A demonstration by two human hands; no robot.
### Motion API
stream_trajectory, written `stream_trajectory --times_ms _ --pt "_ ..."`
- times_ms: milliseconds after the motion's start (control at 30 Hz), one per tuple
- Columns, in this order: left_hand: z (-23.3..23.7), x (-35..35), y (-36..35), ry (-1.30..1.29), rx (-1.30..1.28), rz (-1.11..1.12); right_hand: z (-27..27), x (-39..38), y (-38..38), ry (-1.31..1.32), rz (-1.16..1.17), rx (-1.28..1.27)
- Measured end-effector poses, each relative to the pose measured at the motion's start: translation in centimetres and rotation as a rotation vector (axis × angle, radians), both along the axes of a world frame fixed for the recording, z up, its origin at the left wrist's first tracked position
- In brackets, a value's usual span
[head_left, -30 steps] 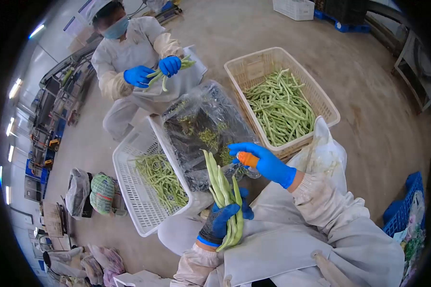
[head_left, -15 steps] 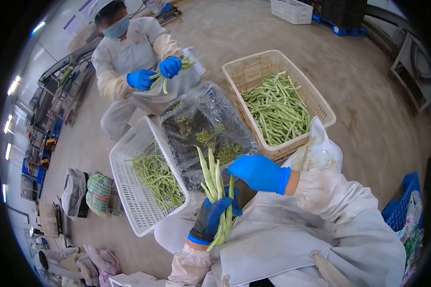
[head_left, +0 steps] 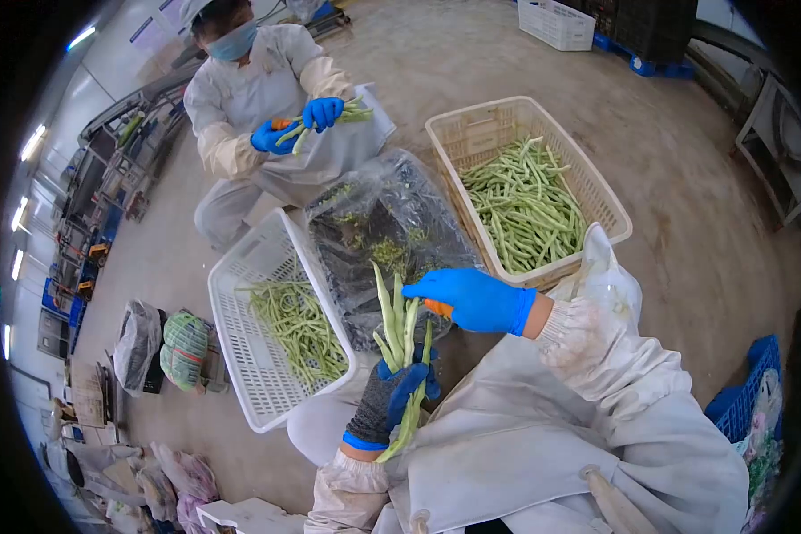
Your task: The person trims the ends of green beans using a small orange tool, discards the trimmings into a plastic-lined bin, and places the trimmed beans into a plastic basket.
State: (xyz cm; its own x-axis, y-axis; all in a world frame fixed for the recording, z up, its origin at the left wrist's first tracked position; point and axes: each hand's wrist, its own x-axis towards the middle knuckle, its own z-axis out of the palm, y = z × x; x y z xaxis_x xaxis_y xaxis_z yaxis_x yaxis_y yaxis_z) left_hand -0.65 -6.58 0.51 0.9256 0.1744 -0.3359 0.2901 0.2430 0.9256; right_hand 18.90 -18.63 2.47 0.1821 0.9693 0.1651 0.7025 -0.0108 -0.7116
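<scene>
My left hand (head_left: pixel 392 396), in a grey-and-blue glove, is closed around a small bunch of green beans (head_left: pixel 409 327) whose upper ends fan out above the fingers. Other ends hang below the palm. Beside the bean tops, my right hand (head_left: pixel 479 301) in a blue glove grips a small tool with an orange handle (head_left: pixel 438 308); its working end is hidden. Just beyond both hands lies dark plastic sheeting (head_left: pixel 343 307) scattered with green trimmings (head_left: pixel 387 252).
A white crate (head_left: pixel 267 416) with beans stands on the left, a fuller beige crate (head_left: pixel 481 109) on the right. Across from me, a co-worker (head_left: pixel 249 102) in blue gloves holds beans and something orange. A blue crate (head_left: pixel 730 405) is at far right.
My right hand has shifted slightly left and up towards the bean tops, and the orange handle now shows. The co-worker's hands have turned, revealing something orange. The whole view has shifted slightly.
</scene>
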Motion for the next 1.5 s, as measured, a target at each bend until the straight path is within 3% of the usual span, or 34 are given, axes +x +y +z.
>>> stream_trajectory --times_ms 200,300,367,400,467,500,567,600,667,700,767,900,967,1000,1067,1200,1267,1300,1367,1500 --pt "0.6 -0.2 -0.1 0.008 -0.087 0.03 -2.2 0.0 0.3 -0.268 -0.009 0.09" --pt "0.8 0.2 -0.3 0.036 -0.154 0.061 -4.0 -1.2 0.7 -0.351 -0.158 0.094" --pt "0.9 1.2 -0.4 0.011 -0.082 0.071 -6.4 -1.3 1.7 -0.144 -0.425 0.237" --pt "0.9 1.1 -0.6 0.007 -0.083 0.076 -7.3 0.2 1.9 -0.148 -0.42 0.238" --pt "1.3 0.4 -0.7 -0.002 -0.049 0.005 -8.8 4.4 1.4 0.065 -0.775 -0.041" --pt "1.9 0.0 -0.8 0.005 -0.006 -0.003 -9.0 5.4 0.8 0.069 -0.771 -0.036" --pt "1.0 -0.4 0.0 0.009 0.012 0.018 -9.4 6.7 -0.2 -0.233 -0.645 0.286" --pt "0.3 -0.4 0.3 0.016 0.026 0.026 -8.0 5.8 -0.1 -0.231 -0.641 0.283" --pt "-1.1 -0.4 0.4 -0.011 -0.008 0.089 -4.8 3.2 -0.2 -0.14 -0.371 0.431" --pt "-1.6 -0.3 0.6 0.024 0.079 0.107 -2.9 2.3 -0.4 -0.14 -0.374 0.426" --pt "-2.2 -0.3 0.6 0.086 0.233 0.122 -0.4 0.7 -0.6 0.064 -0.057 0.128" --pt "-1.8 -0.2 0.8 0.105 0.434 0.07 -0.6 0.3 0.3 0.007 0.037 0.021" --pt "-2.5 -0.5 1.2 0.002 0.765 0.021 -0.1 0.4 0.5 -0.115 0.118 -0.145" --pt "-2.6 -0.6 1.3 0.004 0.764 0.025 -0.5 0.2 0.6 -0.115 0.122 -0.146" --pt "-2.7 -0.7 1.2 -0.023 0.775 0.032 -2.3 -0.5 0.8 -0.471 0.062 -0.05" --pt "-2.2 -0.6 0.9 0.075 0.518 0.05 -5.5 -0.1 1.1 -0.269 -0.095 0.024" --pt "-2.0 -0.9 0.7 0.095 0.281 0.066 -6.9 2.7 1.3 0.695 -0.541 0.22" --pt "-1.9 -1.1 0.7 0.098 0.284 0.071 -6.7 3.1 0.9 0.698 -0.536 0.22" --pt "-1.6 -1.5 0.7 0.056 0.177 0.072 -6.0 3.5 0.1 0.036 -0.463 0.207" --pt "-3.0 -1.6 1.3 0.032 0.194 0.021 -0.9 1.1 0.8 0.064 -0.286 0.385"
